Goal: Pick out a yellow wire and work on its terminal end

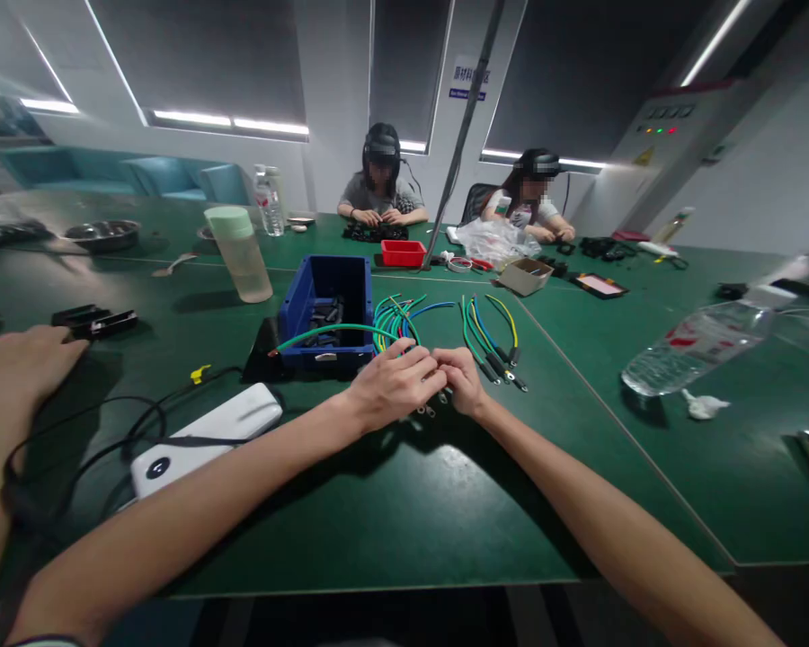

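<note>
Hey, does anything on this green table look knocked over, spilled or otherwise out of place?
One thing: the clear plastic water bottle with a red label lies on its side on the green table, right of the coloured wires, beside a crumpled white scrap. No spill shows. Both hands are at the wire ends.

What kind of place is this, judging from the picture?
Probably a small assembly workshop. Coloured wires with metal terminals lie beside a blue parts bin on a long green worktable, and two other people sit working at the far end, near a wall-mounted electrical control cabinet.
</note>
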`<state>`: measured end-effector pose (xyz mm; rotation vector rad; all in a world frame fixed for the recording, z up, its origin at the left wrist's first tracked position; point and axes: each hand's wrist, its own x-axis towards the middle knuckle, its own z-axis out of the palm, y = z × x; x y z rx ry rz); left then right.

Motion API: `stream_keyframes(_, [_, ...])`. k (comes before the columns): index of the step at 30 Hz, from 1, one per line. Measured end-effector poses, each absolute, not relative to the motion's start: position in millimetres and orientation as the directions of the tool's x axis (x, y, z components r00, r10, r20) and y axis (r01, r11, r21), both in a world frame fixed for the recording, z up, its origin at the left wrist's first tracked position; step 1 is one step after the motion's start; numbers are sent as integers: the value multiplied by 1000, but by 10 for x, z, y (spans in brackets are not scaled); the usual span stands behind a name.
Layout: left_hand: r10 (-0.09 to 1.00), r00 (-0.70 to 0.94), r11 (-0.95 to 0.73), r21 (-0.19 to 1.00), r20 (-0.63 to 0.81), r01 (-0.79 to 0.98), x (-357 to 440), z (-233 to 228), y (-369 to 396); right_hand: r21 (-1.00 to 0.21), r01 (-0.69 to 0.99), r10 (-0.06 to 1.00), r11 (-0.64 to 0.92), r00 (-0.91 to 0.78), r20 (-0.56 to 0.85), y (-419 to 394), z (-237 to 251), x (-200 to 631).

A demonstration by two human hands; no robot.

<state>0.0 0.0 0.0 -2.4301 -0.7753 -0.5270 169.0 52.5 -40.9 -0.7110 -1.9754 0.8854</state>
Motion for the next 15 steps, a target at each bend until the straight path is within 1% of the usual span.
stream_keyframes(4, [402,781,-705,-383,477,597,-104,98,79,-848,83,727,523,-564,392,479,-353,1630])
stream_keyframes(6, [406,789,-708,-387,462,591,-148,146,101,-856,85,727,509,-576,375,452,-340,1585])
stream_keyframes(11, [398,823,-706,-438,406,557,-189,202,111,-848,140,759,511,-536,369,412,-408,1498])
stream_keyframes(15, [345,831,-696,-475,437,539,-225,216,137,-841,185,793,508,-483,372,388,-507,1461])
